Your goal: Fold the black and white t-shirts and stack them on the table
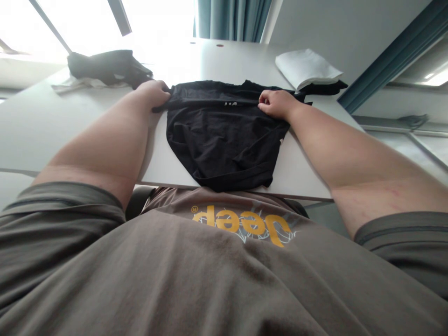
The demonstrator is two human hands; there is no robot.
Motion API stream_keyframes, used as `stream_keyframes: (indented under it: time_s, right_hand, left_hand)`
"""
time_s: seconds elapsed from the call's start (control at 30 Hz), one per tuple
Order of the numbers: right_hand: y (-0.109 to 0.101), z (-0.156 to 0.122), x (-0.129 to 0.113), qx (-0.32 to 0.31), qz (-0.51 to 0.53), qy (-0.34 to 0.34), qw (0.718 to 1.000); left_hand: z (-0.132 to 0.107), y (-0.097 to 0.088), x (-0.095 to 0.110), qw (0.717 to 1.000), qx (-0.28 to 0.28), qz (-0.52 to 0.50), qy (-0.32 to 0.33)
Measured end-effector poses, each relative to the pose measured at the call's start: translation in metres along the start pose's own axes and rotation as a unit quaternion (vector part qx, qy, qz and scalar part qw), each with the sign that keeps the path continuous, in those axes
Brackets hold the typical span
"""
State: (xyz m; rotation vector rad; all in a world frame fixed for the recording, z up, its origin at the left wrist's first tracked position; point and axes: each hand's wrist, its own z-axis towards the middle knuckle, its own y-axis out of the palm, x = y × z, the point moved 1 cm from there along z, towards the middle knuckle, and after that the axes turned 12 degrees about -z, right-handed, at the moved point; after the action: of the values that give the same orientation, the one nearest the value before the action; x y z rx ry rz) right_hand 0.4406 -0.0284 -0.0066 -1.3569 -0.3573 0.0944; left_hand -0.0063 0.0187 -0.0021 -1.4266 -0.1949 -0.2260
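Note:
A black T-shirt (224, 142) lies spread on the white table in front of me, its hem at the near edge and a small white print partly tucked in a crease near the top. My left hand (156, 93) is closed on the shirt's upper left side, at the sleeve, its fingertips partly hidden. On the upper right part of the shirt, my right hand (276, 103) has its fingers curled and pinched on the fabric.
Dark garments (105, 67) are heaped on a pale cloth (80, 85) at the table's far left. A folded white cloth (308, 67) rests on a black one (325, 87) at the far right. The white table (308, 172) ends close to my body; a blue-green curtain (234, 18) hangs behind.

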Motion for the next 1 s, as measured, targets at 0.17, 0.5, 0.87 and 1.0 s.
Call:
stream_keyframes:
  time_s: [0.17,0.5,0.87,1.0]
  right_hand:
    - [-0.0008,-0.0008,-0.0005,0.001,-0.002,0.003,1.0]
    - [0.0041,0.0019,0.0039,-0.001,0.005,-0.004,1.0]
    - [0.0011,0.0,0.0018,-0.012,0.012,0.006,1.0]
    - [-0.0001,-0.0008,0.0005,-0.011,0.009,0.004,1.0]
  left_hand:
    - [-0.0011,0.0001,0.0009,1.0,0.0,0.003,-0.004]
    - [0.0034,0.0022,-0.0026,1.0,0.001,0.023,0.001]
    - [0.0007,0.0004,0.001,1.0,-0.009,0.021,0.001]
    - [-0.0014,-0.0011,0.0031,1.0,-0.01,0.014,-0.005]
